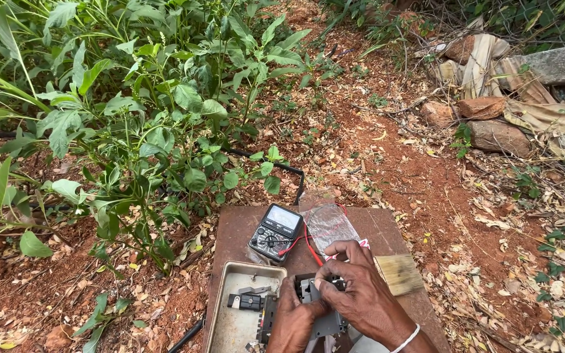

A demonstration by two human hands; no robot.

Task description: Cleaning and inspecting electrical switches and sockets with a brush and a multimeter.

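Outdoors on red soil, brown tabletop (243, 229) at lower centre. Left hand (293, 325) and right hand (356, 287) both closed on one grey electrical component (315, 294), held between them. One multimeter (275, 233) just above; one open metal box (240, 314) at left.

Multimeter (275, 233) lies on board (237, 229), behind metal box (233, 320).

Bare hands, one bangle

The right hand (361, 294) wears a thin white bangle at the wrist; no sleeves show on either arm.
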